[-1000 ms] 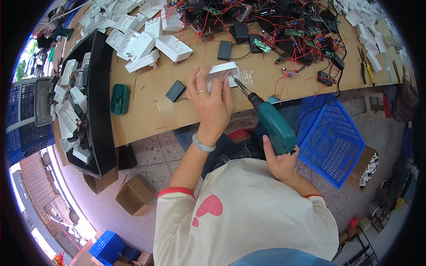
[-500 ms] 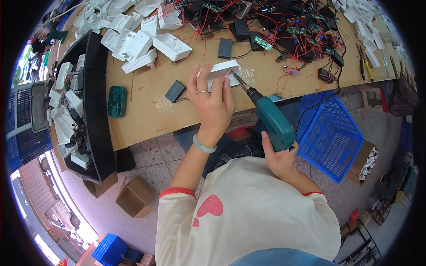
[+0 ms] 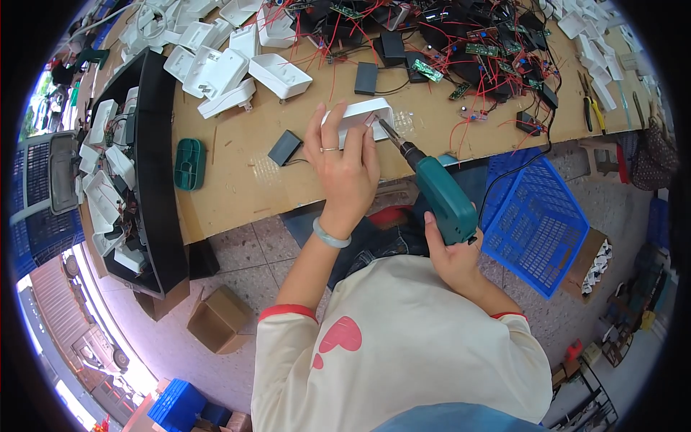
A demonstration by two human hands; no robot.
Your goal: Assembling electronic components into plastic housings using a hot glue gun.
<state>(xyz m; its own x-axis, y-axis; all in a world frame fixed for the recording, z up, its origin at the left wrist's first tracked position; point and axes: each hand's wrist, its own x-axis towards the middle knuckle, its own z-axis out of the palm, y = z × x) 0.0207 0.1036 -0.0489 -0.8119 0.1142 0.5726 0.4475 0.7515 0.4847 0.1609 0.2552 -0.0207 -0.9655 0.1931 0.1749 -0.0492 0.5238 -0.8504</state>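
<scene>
My left hand (image 3: pixel 343 160) grips a white plastic casing (image 3: pixel 358 111) at the table's near side, fingers bent over its rim; a ring and a bracelet show on this arm. My right hand (image 3: pixel 455 258) is wrapped round the rear of a green electric drill (image 3: pixel 443 198) with a black collar. Its metal tip points up and left into the right end of the casing, where thin red wires show. I cannot tell exactly what the tip touches. A dark grey rectangular box (image 3: pixel 286 147) with a black lead lies just left of my left hand.
White casings (image 3: pixel 281 76) pile up at the back left. Circuit boards (image 3: pixel 427 70) with red wires and dark boxes heap at the back. A black bin (image 3: pixel 157 173) of parts and a green tray (image 3: pixel 189 165) stand left. Pliers (image 3: pixel 594 108) lie right, above a blue crate (image 3: pixel 536 223).
The drill, the casing and both hands have hardly moved; there is only a very slight shift to the right at the casing and the drill.
</scene>
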